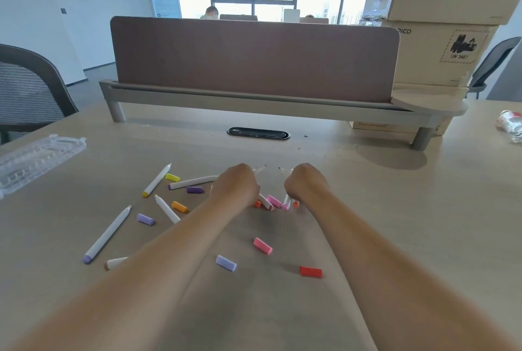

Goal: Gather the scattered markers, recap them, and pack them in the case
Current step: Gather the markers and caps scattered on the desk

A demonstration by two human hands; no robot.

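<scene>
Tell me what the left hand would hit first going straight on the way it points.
Left hand, gripping markers: likely only bare table, then the black cable slot, then the divider rail. Depth unclear.

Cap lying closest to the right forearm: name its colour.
The cap is red; head view.

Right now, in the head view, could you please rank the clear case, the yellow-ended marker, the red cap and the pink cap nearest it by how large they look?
1. the clear case
2. the yellow-ended marker
3. the red cap and the pink cap look alike, so I leave them tied.
</scene>
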